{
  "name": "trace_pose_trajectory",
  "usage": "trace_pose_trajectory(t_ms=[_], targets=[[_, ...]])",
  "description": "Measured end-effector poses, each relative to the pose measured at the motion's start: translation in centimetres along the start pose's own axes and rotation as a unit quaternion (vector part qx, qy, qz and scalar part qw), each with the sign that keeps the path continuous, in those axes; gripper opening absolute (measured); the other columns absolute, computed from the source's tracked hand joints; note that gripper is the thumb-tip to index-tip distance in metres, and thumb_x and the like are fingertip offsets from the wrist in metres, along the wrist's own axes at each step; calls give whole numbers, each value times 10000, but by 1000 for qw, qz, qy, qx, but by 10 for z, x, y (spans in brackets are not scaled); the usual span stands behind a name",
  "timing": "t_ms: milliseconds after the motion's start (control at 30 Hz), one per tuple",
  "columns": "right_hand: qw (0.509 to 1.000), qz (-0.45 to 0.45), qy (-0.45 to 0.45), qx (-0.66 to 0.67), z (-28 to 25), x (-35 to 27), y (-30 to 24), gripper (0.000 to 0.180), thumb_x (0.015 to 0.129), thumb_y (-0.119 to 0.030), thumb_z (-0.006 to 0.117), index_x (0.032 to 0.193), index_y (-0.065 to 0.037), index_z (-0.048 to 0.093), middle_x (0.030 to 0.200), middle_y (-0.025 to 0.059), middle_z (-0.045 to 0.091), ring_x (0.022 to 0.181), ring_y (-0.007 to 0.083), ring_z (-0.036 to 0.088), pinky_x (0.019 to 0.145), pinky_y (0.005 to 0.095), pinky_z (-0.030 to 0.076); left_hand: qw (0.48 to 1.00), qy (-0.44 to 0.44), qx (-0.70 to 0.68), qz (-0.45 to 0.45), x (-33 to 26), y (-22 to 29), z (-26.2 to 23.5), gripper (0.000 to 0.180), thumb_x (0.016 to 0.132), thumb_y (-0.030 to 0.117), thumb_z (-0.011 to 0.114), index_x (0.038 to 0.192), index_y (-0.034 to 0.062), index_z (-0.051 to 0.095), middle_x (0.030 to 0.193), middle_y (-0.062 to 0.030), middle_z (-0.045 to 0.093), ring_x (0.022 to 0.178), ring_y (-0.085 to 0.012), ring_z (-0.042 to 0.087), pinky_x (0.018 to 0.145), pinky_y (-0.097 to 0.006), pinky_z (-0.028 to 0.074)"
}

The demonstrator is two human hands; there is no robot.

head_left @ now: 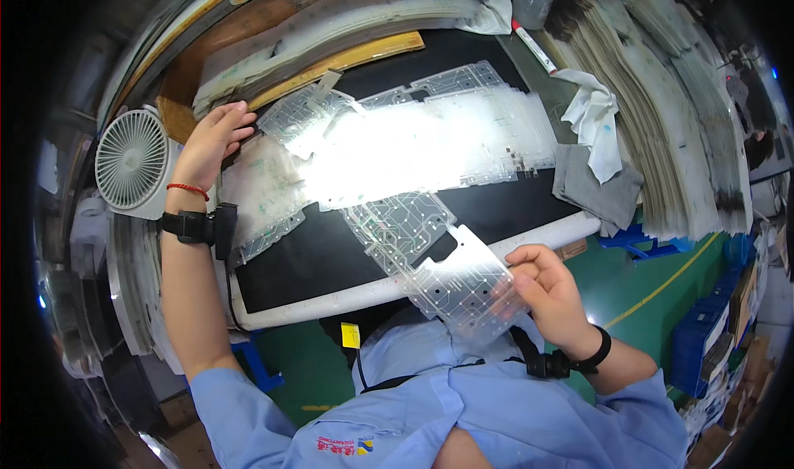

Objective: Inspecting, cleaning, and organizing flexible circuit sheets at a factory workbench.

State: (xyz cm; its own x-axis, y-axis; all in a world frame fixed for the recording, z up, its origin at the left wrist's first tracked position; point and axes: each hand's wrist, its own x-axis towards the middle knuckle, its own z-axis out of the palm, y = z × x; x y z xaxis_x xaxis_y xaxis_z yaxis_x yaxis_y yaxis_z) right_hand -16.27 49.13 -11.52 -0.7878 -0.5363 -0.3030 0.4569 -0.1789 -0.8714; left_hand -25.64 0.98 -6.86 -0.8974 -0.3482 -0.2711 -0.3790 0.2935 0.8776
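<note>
Nearest me, my right hand (550, 291) has its fingers (529, 258) pinched on a clear plastic sheet (459, 283) at the desk (331, 254) edge. Farther off, my left hand (211, 142) lies flat, fingers released, on a sheet pile (273, 179) beside the fan (132, 159).

Glare washes out the middle of the clear film sheets (413, 150) on the black board (331, 254); traces there unreadable. Right hand (550, 295) fingertips hidden behind the held transparent sheet (463, 283). Left hand (211, 142) covers part of the sheet stack's left end. Stacks at right (686, 122) blur toward the rim, probably more film sheets. Pic corners black.
</note>
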Motion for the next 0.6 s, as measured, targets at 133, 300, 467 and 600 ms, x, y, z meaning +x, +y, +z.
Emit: trace_pose_trajectory(t_ms=[133,300,467,600], targets=[[998,27,-11,61,1,-14,7,627,869,33,623,1405,15,299,1093,109,585,983,153,602,861,273,490,994,-13,88,64,8,1,18,585,865,403,696,1248,-9,532,1035,-51,631,946,-103,540,849,-253,412],[999,39,11,23,-10,-20,1,698,827,95,640,1434,11,307,1170,118,559,1063,164,576,951,307,465,984,8,173,52,21,-7,21,589,800,309,786,1205,-43,542,867,-10,574,795,-75,525,659,-223,434],[991,-47,121,-24,-34,-21,-15,478,924,-43,566,1367,9,392,1002,130,664,786,148,665,560,211,509,961,-60,255,83,8,-1,25,421,818,217,765,1122,19,553,823,36,527,698,-44,473,600,-193,389],[961,-86,204,-166,-36,-11,-36,494,936,-78,566,1384,3,374,965,127,682,721,139,667,527,195,483,975,-89,193,60,3,5,26,313,813,200,765,1004,61,560,808,49,523,681,-35,461,581,-188,377]])
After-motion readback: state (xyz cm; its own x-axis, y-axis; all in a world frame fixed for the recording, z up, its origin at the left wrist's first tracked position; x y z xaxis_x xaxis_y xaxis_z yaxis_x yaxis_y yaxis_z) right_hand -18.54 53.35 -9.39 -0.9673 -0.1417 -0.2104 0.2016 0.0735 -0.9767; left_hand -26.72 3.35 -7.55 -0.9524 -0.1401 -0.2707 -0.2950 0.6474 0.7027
